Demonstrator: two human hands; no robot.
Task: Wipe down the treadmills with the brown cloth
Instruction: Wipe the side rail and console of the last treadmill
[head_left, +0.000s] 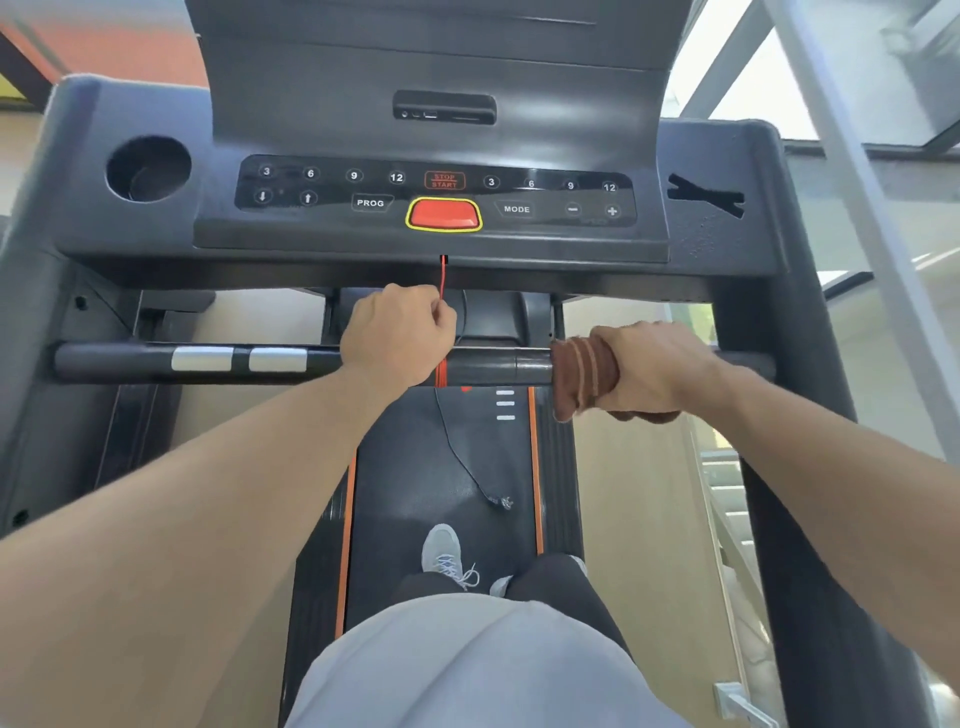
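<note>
Evidently the person is standing on the treadmill belt, working along the black crossbar handle below the console. On the crossbar's right part the right hand is gripping the brown cloth, fingers curled to wrap it round the bar, likely so one stroke cleans every side. At the crossbar's middle the left hand is pinching the red safety cord hanging from the console, seemingly keeping it clear of the cloth's path.
</note>
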